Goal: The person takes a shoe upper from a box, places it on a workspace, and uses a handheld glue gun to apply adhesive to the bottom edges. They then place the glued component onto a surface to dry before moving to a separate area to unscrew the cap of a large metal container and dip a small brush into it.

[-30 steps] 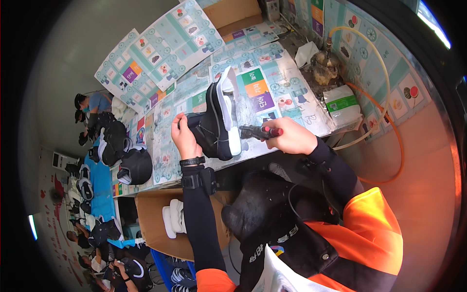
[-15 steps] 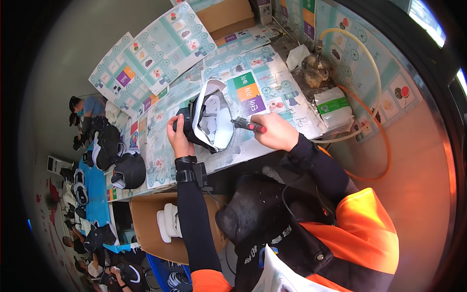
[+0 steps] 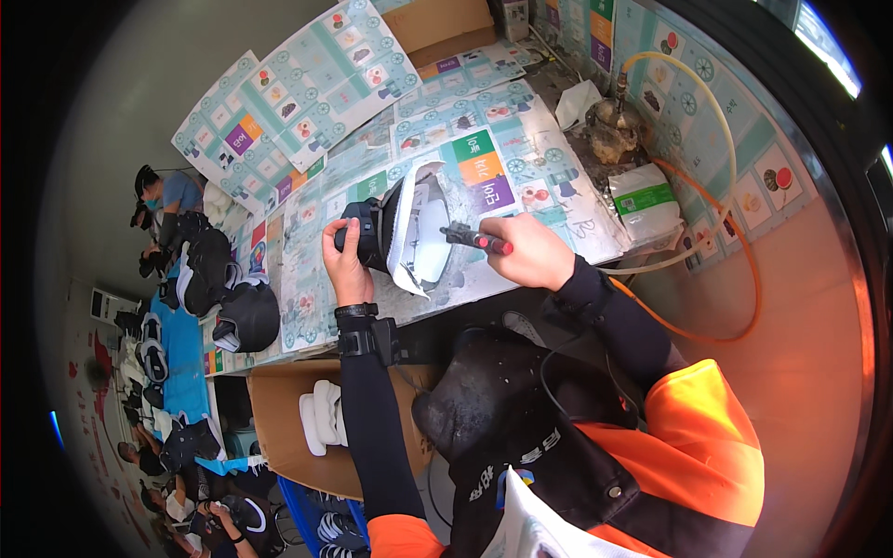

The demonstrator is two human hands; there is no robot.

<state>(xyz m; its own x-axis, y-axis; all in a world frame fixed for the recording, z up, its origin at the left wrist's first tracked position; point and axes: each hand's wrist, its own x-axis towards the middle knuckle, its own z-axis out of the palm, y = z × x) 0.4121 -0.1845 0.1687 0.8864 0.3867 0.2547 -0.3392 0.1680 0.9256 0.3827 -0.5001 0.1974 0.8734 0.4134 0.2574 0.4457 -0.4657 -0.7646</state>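
Note:
A black shoe upper [image 3: 373, 232] with a white edge and pale inside is held above the covered table by my left hand [image 3: 349, 268]. My fingers and thumb close on its black end, and its open side faces right. In my right hand [image 3: 532, 253] is a small spray gun [image 3: 476, 239], black with red parts, its tip close to the upper's pale opening. The fingers of that hand wrap round the gun. Whether any spray leaves the tip I cannot make out.
Patterned sheets [image 3: 321, 84] cover the table. At the far right stand a crusted pot [image 3: 614, 130] with hoses and a white-green pack [image 3: 644, 202]. Black uppers [image 3: 246, 316] lie on the left. Below is a cardboard box [image 3: 279, 409] with white pieces. Several people sit further left.
The shoe upper has been tilted in my left hand, so its opening looks narrower and turned more to the right. My right hand with the spray gun stays almost in place.

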